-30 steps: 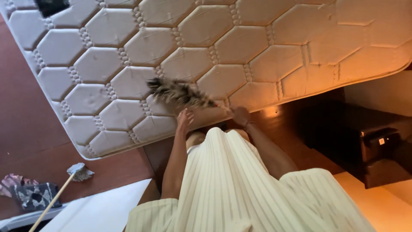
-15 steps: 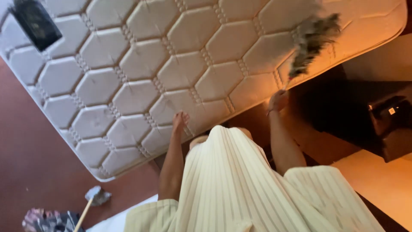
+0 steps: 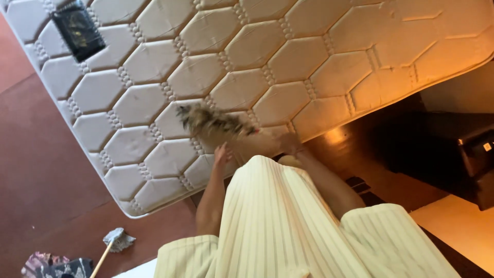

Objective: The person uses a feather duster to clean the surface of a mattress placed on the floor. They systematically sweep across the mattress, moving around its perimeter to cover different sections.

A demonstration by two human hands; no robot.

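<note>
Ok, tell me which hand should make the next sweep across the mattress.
Right. The right hand appears to grip the hand broom, whose bristles lie on the mattress. The left hand holds nothing and rests near the mattress edge.

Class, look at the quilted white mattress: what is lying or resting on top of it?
On the mattress lie a dark rectangular object near one corner and a blurred brown feathery duster, held in the right hand. The left hand rests at its edge. The duster hides the quilting beneath it.
</note>
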